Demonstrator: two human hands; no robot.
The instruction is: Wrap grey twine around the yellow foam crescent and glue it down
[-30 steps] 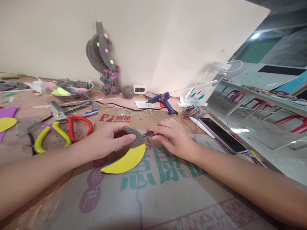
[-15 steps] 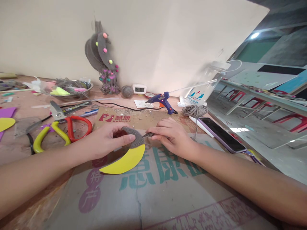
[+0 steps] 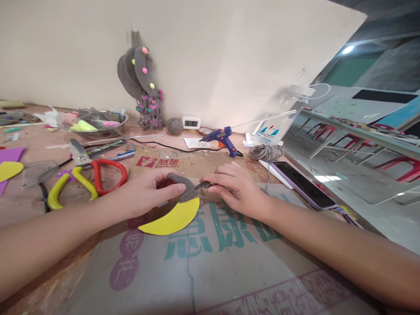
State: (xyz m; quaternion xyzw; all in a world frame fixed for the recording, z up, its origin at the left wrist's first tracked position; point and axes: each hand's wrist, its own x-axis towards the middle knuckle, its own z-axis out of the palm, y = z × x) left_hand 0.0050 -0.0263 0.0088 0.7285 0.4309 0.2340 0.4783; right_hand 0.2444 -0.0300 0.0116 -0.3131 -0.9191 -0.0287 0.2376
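Note:
My left hand (image 3: 157, 189) pinches a yellow crescent (image 3: 173, 221), thumb on top, at its upper part, which is wrapped in grey yarn (image 3: 187, 189). The lower part of the crescent is bare yellow. My right hand (image 3: 234, 186) is closed with thumb and forefinger on a short length of grey yarn (image 3: 204, 185) just right of the crescent's edge. Both hands are above a printed cardboard sheet (image 3: 157, 271). A loose grey yarn skein (image 3: 266, 152) lies beyond my right hand, with a strand trailing down from it.
Scissors with yellow and red handles (image 3: 110, 177) lie left of my left hand. A blue glue gun (image 3: 226, 141) stands behind, near a clock (image 3: 191, 122), a yarn ball (image 3: 174, 126) and a clear jug (image 3: 278, 116). A phone (image 3: 303, 183) lies at right; a bowl of scraps (image 3: 118, 124) sits back left.
The crescent's lower tip has risen slightly. Both hands keep their grip in nearly the same place, and the whole view has shifted a little.

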